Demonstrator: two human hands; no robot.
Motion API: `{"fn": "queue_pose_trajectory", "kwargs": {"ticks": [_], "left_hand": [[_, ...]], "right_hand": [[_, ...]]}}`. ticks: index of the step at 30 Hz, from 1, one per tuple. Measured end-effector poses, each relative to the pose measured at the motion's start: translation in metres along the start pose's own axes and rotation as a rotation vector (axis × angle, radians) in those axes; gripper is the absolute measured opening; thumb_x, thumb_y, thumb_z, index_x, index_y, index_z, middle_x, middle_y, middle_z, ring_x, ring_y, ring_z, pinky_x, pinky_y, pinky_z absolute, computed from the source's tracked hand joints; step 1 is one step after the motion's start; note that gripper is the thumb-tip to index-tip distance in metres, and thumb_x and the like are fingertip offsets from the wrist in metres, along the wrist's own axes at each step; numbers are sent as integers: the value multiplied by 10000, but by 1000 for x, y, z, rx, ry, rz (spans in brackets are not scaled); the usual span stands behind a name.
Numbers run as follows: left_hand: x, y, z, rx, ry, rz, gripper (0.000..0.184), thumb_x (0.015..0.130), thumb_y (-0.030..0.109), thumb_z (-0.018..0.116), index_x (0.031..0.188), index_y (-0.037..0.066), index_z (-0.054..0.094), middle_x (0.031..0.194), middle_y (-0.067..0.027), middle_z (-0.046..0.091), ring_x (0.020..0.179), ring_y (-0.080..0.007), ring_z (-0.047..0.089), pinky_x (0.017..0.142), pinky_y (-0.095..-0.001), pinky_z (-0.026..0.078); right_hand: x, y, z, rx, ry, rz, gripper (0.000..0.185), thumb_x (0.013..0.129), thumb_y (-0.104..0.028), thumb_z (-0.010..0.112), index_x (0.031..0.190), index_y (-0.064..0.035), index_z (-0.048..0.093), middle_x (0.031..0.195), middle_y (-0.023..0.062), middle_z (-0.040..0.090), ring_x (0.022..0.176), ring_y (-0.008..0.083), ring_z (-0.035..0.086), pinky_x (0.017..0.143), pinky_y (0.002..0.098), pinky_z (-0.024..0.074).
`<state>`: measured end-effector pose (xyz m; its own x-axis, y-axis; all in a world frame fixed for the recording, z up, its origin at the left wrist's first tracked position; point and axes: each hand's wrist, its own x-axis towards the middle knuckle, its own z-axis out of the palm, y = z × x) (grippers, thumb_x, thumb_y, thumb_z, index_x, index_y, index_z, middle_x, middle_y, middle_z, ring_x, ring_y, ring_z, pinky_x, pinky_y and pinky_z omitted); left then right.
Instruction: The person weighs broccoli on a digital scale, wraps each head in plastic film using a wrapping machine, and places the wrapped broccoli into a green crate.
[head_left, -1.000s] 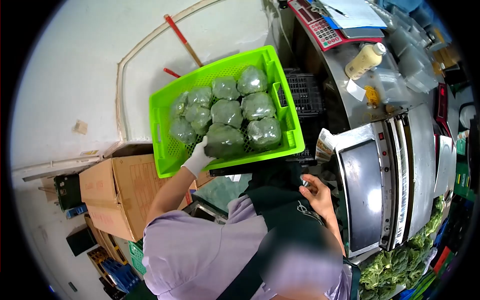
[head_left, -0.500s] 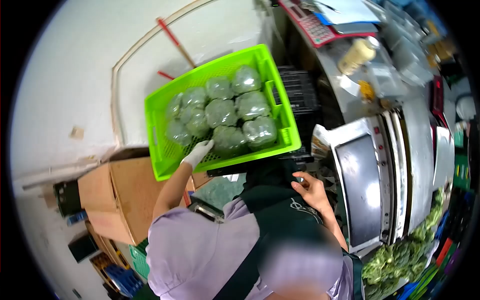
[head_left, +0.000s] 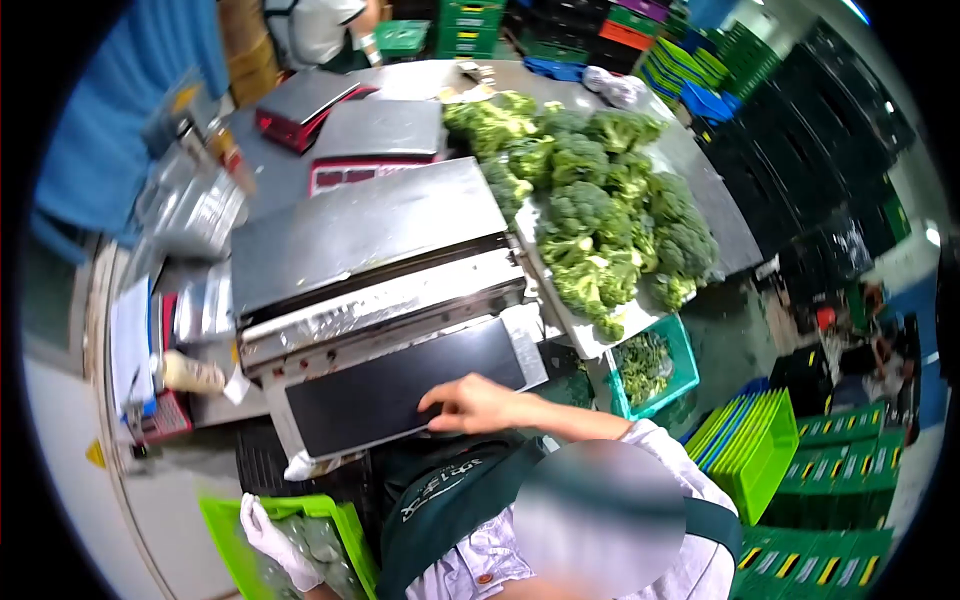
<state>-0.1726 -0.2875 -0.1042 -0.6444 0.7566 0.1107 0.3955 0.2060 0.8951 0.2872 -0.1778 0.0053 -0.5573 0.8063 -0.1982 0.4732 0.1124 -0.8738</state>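
My left hand (head_left: 275,545), in a white glove, is over the bright green crate (head_left: 222,535) at the lower left. Its fingers are stretched out, and I see nothing held in them. Film-wrapped green bundles (head_left: 322,542) lie in the crate beside it. My bare right hand (head_left: 472,404) is at the black plate (head_left: 400,385) on the front of a metal wrapping machine (head_left: 370,240). Its fingers are loosely bent and apart, with nothing visible between them. Whether they touch the plate I cannot tell.
Broccoli heads (head_left: 610,200) are piled on the table right of the machine. A teal bin (head_left: 690,370) with green trimmings stands below. Scales (head_left: 380,130) sit behind the machine, a bottle (head_left: 192,373) to its left. Stacked lime crates (head_left: 770,450) stand at right. Another person (head_left: 310,35) is at the back.
The view has turned right, from the crate toward the machine and broccoli. My left hand has left the wrapped bundle it was touching. My right hand has moved from beside my apron to the black plate.
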Motion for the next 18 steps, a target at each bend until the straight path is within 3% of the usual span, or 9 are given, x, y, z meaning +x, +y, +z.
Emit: {"fn": "queue_pose_trajectory", "kwargs": {"ticks": [3,4,5,8,10,11,14,16,18], "left_hand": [[16,66,53,-88,-181,122,200,905,48,504,1065,-57,563,1133,-129,568,1007,-203,559,905,-316,454],[18,78,68,-85,-229,166,191,902,39,503,1056,-54,564,1134,-125,569,1005,-199,561,896,-306,457],[18,93,82,-114,-273,174,186,900,36,502,1052,-50,567,1133,-123,569,1000,-197,563,897,-304,455],[7,132,117,-132,-365,229,163,893,30,501,1020,-31,582,1108,-106,582,966,-176,570,881,-297,454],[0,154,131,62,-410,387,143,885,30,508,984,-21,597,1073,-101,593,944,-172,572,859,-291,460],[-1,152,138,-3,-455,332,126,871,27,526,959,-14,606,1050,-101,597,920,-173,577,845,-288,461],[-9,157,155,27,-487,303,111,851,16,552,938,-16,613,1010,-98,617,904,-175,586,836,-288,461],[-12,164,161,76,-495,338,108,850,17,553,932,-16,615,999,-98,622,905,-179,587,837,-288,459],[-15,172,166,135,-511,377,107,847,21,557,926,-18,617,986,-99,630,910,-190,591,841,-290,453]], "right_hand": [[-36,31,-57,-115,362,39,341,773,-260,681,1059,-92,607,739,129,663,696,274,653,642,359,504],[-50,29,-79,-43,429,222,336,759,-270,691,1047,-112,617,781,128,667,739,283,652,668,365,508],[-63,54,-93,-307,612,241,329,743,-289,695,1023,-130,628,826,135,668,763,286,647,691,368,508],[-105,105,-144,-523,1028,446,316,744,-325,685,1008,-157,642,834,116,668,734,282,646,652,396,508],[-139,122,-180,-578,1093,729,344,749,-356,679,1024,-153,644,798,126,667,744,284,654,663,398,515],[-153,146,-195,-567,1159,794,349,745,-356,679,1024,-148,647,763,126,667,738,286,655,671,401,515],[-185,167,-221,-554,1323,775,271,753,-282,674,954,-101,675,789,121,680,712,256,668,674,357,521],[-203,179,-236,-550,1549,618,276,744,-274,680,976,-127,660,774,125,673,731,278,657,671,380,514],[-222,175,-253,-673,1690,664,264,739,-280,689,955,-130,664,794,123,673,723,280,651,665,380,513]]}}
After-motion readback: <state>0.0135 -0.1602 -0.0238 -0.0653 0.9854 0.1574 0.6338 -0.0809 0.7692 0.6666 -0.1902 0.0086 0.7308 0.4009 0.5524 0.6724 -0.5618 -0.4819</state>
